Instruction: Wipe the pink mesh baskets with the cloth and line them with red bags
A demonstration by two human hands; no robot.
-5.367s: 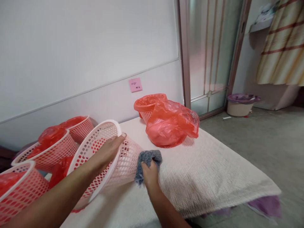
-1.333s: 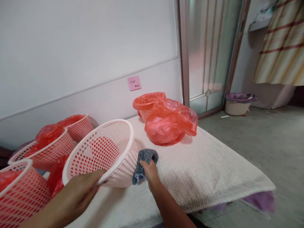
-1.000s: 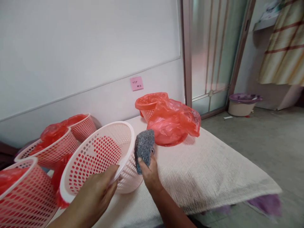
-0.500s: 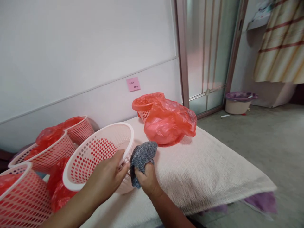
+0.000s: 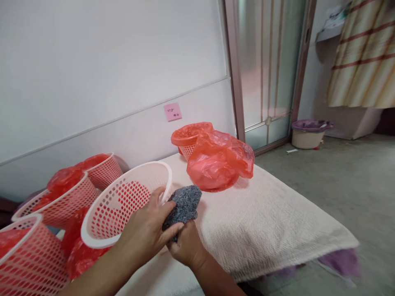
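Observation:
A dark grey speckled cloth (image 5: 186, 202) is bunched up in my right hand (image 5: 188, 244), whose fingers are closed round its lower end. My left hand (image 5: 148, 226) lies against the left side of the cloth, thumb and a finger touching it, with other fingers by the rim of a tilted white basket (image 5: 89, 230). That basket has round holes and red shows through them. What the left fingertips grip is partly hidden.
More white baskets (image 5: 46, 259) with red bags stand at the left. A red-lined basket (image 5: 187, 150) and a red plastic bag (image 5: 212, 166) lie near the wall on the cream cloth (image 5: 262, 213). A pink note (image 5: 173, 112) is on the wall.
My left hand has moved from the basket's rim onto the grey cloth. The cloth has turned and is gathered more tightly, and my hands are closer together.

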